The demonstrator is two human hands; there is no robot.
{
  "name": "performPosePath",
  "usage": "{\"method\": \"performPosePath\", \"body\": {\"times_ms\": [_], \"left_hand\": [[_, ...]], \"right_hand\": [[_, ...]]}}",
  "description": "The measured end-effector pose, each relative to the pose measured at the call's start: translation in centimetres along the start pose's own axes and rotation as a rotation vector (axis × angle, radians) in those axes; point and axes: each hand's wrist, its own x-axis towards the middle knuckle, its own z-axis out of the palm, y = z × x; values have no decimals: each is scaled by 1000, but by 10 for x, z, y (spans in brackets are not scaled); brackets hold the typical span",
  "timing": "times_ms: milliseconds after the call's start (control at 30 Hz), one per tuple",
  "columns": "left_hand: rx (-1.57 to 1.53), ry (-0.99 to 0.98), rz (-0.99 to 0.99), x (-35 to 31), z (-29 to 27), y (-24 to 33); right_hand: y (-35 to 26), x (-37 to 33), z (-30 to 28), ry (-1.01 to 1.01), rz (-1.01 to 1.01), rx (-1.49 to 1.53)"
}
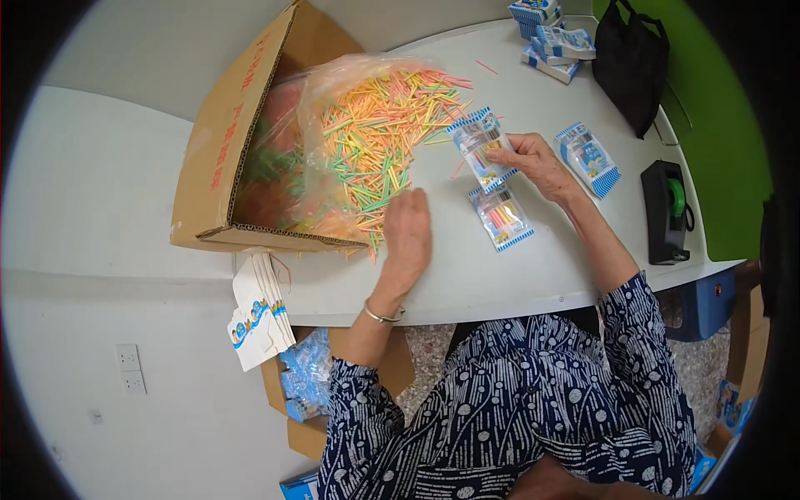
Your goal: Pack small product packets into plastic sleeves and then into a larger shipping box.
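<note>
My right hand [542,167] grips a small clear packet with blue striped ends [477,137], its thumb pressed on the front. Coloured sticks show through the packet's window. Just below it, a similar filled packet [502,218] lies flat on the table. My left hand [407,227] is at the right edge of a heap of thin pink, yellow, orange and green sticks [375,125]. Its back faces up and its fingers bend down out of sight, so whether it holds any sticks is hidden.
The heap spills from a plastic bag [312,108] in a tipped cardboard box [221,142]. To the right are a stack of packets [587,158], a tape dispenser [665,212] and a black bag [631,67]. Blue-white boxes [550,42] stand at the back. Flat cartons [262,312] overhang the left front edge.
</note>
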Motion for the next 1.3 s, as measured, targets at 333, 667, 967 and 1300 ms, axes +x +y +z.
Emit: {"method": "performPosePath", "body": {"times_ms": [333,667,967,1300], "left_hand": [[154,-180,-24,1,9,-17],[-2,-50,-171,9,-1,-44],[-697,-4,-375,54,-35,-44],[-1313,71,-244,80,-43,1]], "right_hand": [[10,0,18,-88,74,-22],[8,-6,16,-82,114,-5],[12,-7,18,-114,151,45],[5,-12,28,-228,232,73]]}}
